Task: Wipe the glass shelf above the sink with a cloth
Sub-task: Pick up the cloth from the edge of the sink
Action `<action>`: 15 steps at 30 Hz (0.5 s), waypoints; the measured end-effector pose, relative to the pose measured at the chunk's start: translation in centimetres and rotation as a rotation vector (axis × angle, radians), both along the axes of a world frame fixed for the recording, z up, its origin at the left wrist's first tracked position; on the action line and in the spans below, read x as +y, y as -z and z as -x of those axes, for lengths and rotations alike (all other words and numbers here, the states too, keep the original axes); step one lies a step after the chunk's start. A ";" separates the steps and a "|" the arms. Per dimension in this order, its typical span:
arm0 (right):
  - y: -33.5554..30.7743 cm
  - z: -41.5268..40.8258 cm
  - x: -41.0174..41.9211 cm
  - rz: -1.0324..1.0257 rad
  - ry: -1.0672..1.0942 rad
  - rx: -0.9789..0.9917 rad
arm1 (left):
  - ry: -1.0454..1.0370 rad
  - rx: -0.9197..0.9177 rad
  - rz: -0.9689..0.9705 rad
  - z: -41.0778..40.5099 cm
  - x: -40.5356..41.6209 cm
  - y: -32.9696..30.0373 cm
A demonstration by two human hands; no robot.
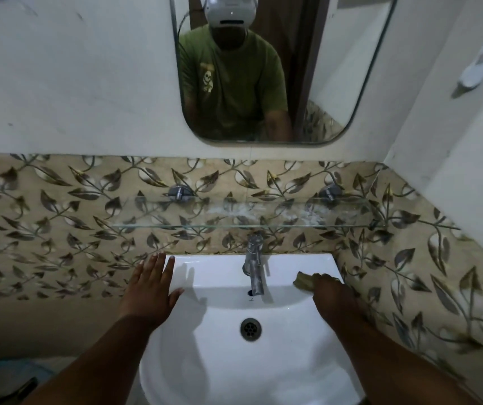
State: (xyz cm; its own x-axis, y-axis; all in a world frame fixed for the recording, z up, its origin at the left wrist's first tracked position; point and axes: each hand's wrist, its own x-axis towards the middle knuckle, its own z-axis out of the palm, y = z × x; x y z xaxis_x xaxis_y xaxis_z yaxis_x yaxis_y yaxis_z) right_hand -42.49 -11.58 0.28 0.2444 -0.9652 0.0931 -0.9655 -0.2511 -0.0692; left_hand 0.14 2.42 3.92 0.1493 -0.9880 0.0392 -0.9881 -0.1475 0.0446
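Observation:
A clear glass shelf hangs on two chrome brackets above the white sink; whitish smears cover its middle and right part. My left hand lies flat on the sink's back left corner, fingers spread, holding nothing. My right hand rests on the sink's back right rim, closed over a crumpled tan cloth that pokes out past the fingers. Both hands are well below the shelf.
A chrome tap stands between my hands, under the shelf's front edge. A mirror hangs above on the white wall. A white soap holder is fixed on the right wall. Leaf-patterned tiles line the wall behind.

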 end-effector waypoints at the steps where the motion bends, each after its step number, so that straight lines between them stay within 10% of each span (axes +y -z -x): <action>1: 0.1 -0.1 0.7 0.063 0.010 0.027 | 0.010 -0.002 0.003 0.0 0.4 -0.8; 15: -14.7 -12.2 9.7 0.073 -0.388 -0.067 | 0.102 -0.199 0.214 -3.2 3.0 -12.2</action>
State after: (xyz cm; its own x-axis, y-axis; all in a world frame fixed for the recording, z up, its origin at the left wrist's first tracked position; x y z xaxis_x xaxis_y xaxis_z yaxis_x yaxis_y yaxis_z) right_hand -30.30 -1.88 14.93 0.5807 -0.7925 0.1864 -0.7917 -0.6031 -0.0973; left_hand 3.32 5.46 16.11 0.0183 -0.9636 0.2666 -0.9897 -0.0553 -0.1318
